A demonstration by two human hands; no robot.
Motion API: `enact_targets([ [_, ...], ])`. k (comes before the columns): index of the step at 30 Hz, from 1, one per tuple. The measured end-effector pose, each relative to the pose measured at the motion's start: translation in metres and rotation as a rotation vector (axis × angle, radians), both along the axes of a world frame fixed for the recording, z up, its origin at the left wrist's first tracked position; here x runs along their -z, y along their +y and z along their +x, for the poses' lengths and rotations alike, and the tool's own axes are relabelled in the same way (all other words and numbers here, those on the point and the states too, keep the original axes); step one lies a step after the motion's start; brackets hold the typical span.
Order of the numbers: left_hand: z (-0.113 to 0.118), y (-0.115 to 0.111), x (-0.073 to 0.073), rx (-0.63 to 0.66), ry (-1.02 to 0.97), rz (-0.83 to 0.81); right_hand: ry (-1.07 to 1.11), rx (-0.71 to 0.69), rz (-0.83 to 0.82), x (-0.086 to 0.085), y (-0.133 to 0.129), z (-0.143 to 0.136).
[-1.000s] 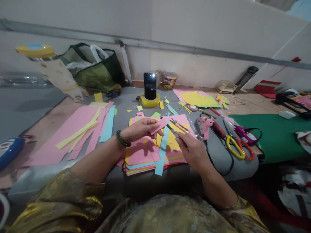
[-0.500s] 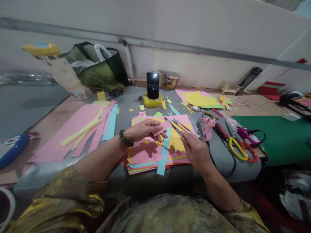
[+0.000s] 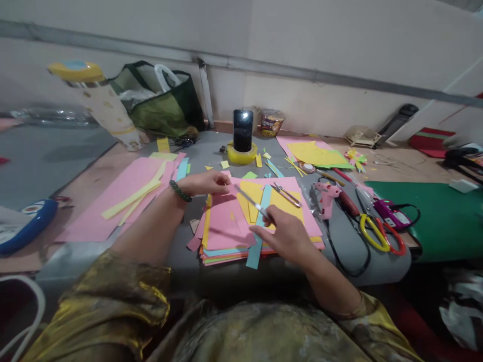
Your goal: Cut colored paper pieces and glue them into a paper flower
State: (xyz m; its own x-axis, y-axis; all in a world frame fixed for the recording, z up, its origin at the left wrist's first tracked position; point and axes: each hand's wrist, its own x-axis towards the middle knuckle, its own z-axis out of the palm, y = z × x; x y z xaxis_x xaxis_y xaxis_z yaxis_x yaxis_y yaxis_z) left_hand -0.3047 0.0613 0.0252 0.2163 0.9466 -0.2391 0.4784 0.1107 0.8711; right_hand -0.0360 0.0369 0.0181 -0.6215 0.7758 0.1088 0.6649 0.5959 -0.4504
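My left hand, with a green bead bracelet at the wrist, is closed at the upper left edge of a stack of coloured paper. What its fingers pinch is too small to make out. Over the stack, my right hand grips a slim metal tool, its tip pointing up and left towards my left hand. A blue paper strip lies across the stack beneath it. Metal snips rest on yellow paper at the stack's upper right.
Pink sheets and strips lie at left. A phone stands in a yellow tape roll behind the stack. To the right are a pink glue gun, scissors and a green roll.
My left hand has moved left, and the small pink piece it held no longer shows in it. My right hand has shifted left and lower, its tool now crossing the stack.
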Motion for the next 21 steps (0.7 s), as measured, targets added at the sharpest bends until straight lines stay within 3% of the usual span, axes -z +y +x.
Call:
enact_targets([
  [6, 0.004, 0.007, 0.01, -0.042, 0.184, 0.007, -0.376, -0.175, -0.017, -0.002, -0.019, -0.03],
  [10, 0.012, 0.004, 0.005, -0.188, 0.345, 0.21, -0.427, -0.188, 0.082, -0.006, -0.024, -0.031],
  [16, 0.018, -0.006, -0.007, -0.254, 0.328, 0.313, -0.384, -0.158, 0.029, -0.004, -0.019, -0.032],
  [21, 0.02, -0.007, -0.013, -0.541, 0.243, 0.516, -0.096, 0.046, 0.085, 0.0, -0.008, -0.022],
])
